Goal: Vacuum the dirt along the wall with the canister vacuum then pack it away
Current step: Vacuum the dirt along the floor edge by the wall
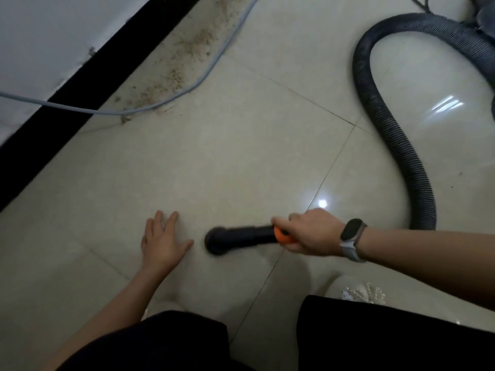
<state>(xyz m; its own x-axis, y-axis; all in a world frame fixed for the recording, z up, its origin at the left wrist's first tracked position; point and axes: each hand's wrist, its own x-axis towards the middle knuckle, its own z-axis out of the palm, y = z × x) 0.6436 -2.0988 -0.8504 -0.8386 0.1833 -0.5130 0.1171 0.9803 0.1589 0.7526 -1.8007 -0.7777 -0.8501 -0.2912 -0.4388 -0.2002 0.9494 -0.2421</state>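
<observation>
My right hand [313,231] grips the vacuum's black nozzle tube [238,236] at its orange collar, and the round nozzle mouth sits low over the tiled floor, pointing left. The ribbed grey hose [375,108] loops from behind that hand up to the canister [484,14], barely visible at the top right corner. My left hand [163,239] lies flat and open on the floor just left of the nozzle, apart from it. A band of brown dirt [176,65] runs along the black skirting [88,68] at the upper left, well beyond the nozzle.
A light blue cable [209,68] snakes along the dirt band and off the left edge. My knees in black trousers fill the bottom edge, and a pale beaded slipper [367,293] shows at the lower right. Glossy beige tiles stretch between me and the wall.
</observation>
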